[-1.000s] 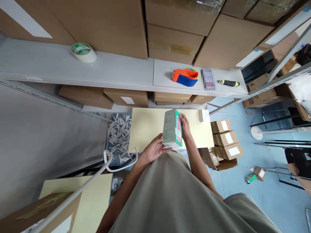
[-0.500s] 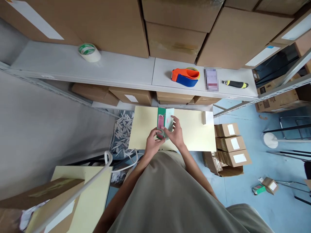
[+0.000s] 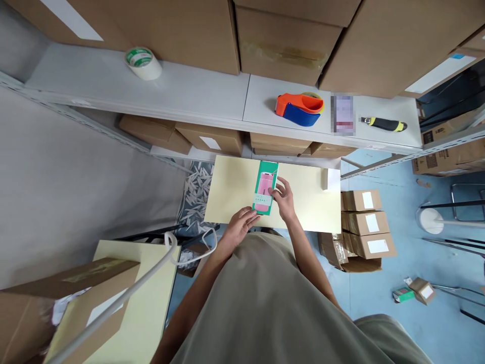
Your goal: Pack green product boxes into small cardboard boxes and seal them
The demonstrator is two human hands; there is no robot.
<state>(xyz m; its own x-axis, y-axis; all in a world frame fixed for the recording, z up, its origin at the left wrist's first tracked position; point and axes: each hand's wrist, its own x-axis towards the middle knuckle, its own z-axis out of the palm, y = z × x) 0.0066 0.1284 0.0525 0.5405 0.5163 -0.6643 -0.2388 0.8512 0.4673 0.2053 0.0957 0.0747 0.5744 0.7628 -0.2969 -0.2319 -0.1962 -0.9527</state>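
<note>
A green box with a pink picture [image 3: 264, 187] lies flat, face up, on a pale yellow table [image 3: 235, 189] in front of me. My left hand [image 3: 239, 227] touches the box's near left corner with fingers stretched toward it. My right hand [image 3: 284, 198] rests against the box's right side, fingers bent on its edge. A small white block [image 3: 325, 178] stands near the table's far right corner.
A grey shelf [image 3: 189, 96] behind the table carries a tape roll [image 3: 143, 62], an orange-and-blue tape dispenser [image 3: 299, 105] and a yellow-handled knife [image 3: 384, 124]. Cardboard boxes [image 3: 366, 222] are stacked on the blue floor at right. A second yellow table with a carton [image 3: 83, 298] stands at lower left.
The green box was upright in both hands, then turned and is now laid flat on the table with the pink face up. The view has shifted slightly.
</note>
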